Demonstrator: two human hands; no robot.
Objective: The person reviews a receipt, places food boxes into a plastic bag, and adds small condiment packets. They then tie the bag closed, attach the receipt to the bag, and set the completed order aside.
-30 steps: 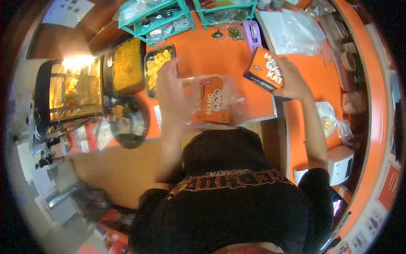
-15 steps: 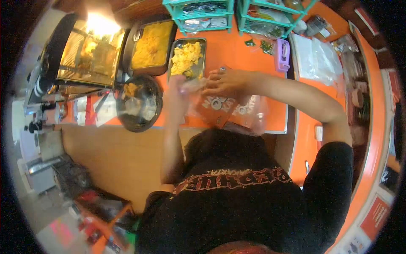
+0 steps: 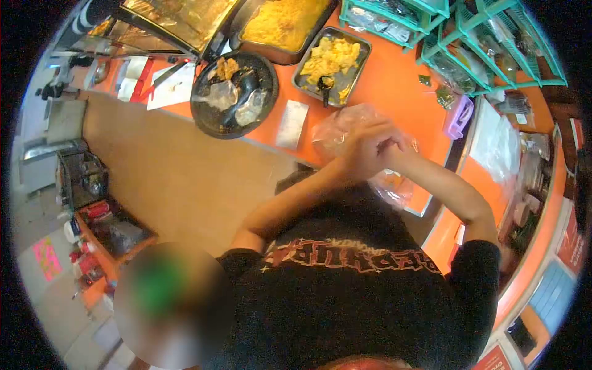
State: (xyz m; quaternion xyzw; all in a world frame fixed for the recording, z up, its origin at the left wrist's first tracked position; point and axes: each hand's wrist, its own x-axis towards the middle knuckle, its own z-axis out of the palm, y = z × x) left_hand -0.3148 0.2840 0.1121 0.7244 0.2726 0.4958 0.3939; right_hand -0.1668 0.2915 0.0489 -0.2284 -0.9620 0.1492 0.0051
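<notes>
My left hand (image 3: 365,151) and my right hand (image 3: 394,153) are pressed together above the orange counter, close to my chest. Clear plastic bag film (image 3: 339,128) spreads out from under the left hand. Both hands have their fingers curled in, and the grip appears to be on this bag; the exact hold is hidden between them. Below the wrists lies another clear plastic bag (image 3: 394,190) at the counter's edge. Beyond the hands, a metal tray (image 3: 364,55) holds yellow food chunks (image 3: 333,55) with a black spoon (image 3: 325,86) in it.
A round black stone dish (image 3: 268,77) holds brown food and clear bags. White paper (image 3: 291,125) lies beside it. A larger pan (image 3: 271,55) of yellow food stands behind. Teal racks (image 3: 425,37) and a purple container (image 3: 459,117) stand right. Another person (image 3: 172,302) is lower left.
My left hand has come across to meet my right hand. The view has turned, so the trays sit further right. Another person has appeared lower left. The printed bags are now mostly hidden.
</notes>
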